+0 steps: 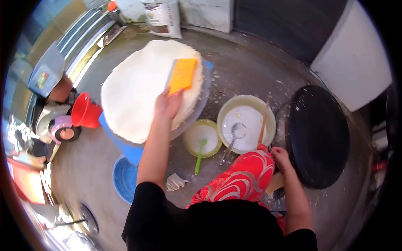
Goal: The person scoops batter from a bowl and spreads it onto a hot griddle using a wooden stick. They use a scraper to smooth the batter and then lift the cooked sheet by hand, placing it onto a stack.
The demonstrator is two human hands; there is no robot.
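Observation:
My left hand (pixel 168 104) is stretched forward, fingers closed on the lower end of an orange scraper (pixel 183 75) with a greyish edge. The scraper is over the right part of a thick stack of thin, round white dough sheets (pixel 142 90), whose edge is ragged. My right hand (pixel 280 157) is closed beside my knee, at the left of a round black griddle (pixel 320 136). A small dark part shows at its fingertips, but I cannot tell what it is. Left of this hand, a large bowl of white batter (pixel 247 100) holds a metal ladle (pixel 238 131) and a wooden-looking stick (pixel 264 123).
A smaller yellowish bowl (pixel 186 146) with white contents and a green spatula (pixel 201 154) sits nearby. A blue basin (pixel 121 180) and crumpled cloth (pixel 176 183) lie on the floor. Leftward are a red bucket (pixel 86 112) and a toy vehicle (pixel 65 129); a sack (pixel 163 19) stands behind.

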